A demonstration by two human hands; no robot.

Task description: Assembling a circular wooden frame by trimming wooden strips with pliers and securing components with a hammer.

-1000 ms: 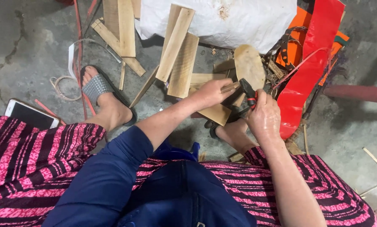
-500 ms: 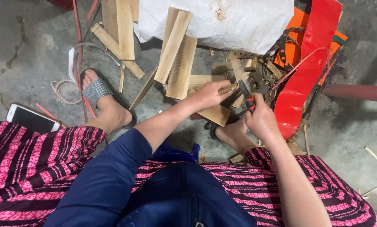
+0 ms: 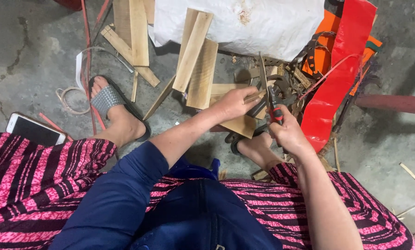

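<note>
- Right hand (image 3: 288, 134) is wrapped tight round the red-and-black handles of a pair of shears (image 3: 273, 107), left hand (image 3: 235, 103) pinches a thin wooden strip (image 3: 262, 76) standing upright just above the blades.
- Both hands sit close together over the wooden boards (image 3: 199, 69) on the floor.
- Looks mid-cut to me: strip not severed yet.

The one camera sits on my head. It faces straight down, close over my lap, hands and the floor.
</note>
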